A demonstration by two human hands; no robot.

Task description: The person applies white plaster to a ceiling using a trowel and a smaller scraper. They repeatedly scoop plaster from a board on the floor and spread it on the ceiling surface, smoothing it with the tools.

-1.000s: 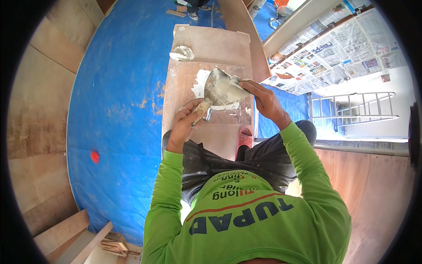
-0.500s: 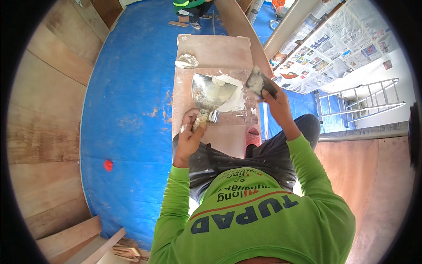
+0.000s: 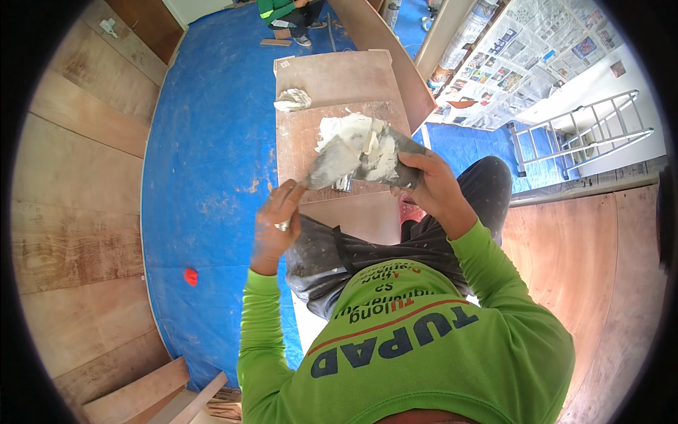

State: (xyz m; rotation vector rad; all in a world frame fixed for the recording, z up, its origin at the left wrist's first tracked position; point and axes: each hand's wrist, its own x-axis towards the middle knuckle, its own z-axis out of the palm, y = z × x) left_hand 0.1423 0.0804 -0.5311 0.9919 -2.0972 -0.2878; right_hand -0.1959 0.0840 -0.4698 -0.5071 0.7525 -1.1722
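My left hand [image 3: 279, 222] grips a broad putty knife [image 3: 330, 164] by its near end, its fingers closed. My right hand [image 3: 439, 185] pinches a dark flat scraper [image 3: 409, 168], thumb on top. Both blades are smeared with white putty and meet, or nearly so, above the board; exactly where they touch is hard to tell. White putty [image 3: 346, 128] shows at the far side of the blades; whether it lies on the knife or the board beneath is unclear. Under them is a brown wooden board [image 3: 300, 131] on a bench. A folded white lump [image 3: 292, 99] lies at its far left.
Blue sheeting [image 3: 212, 177] covers the floor, with a small red object [image 3: 191, 276] at left. Wooden boards [image 3: 138, 389] lean at lower left. Another person [image 3: 286, 14] crouches at the far end. A metal ladder [image 3: 583, 138] lies at right by a newspaper-covered panel [image 3: 522, 67].
The scraper has come left and down to the putty knife, whose blade has tilted. My left hand has shifted slightly left and down. More putty now sits on the scraper.
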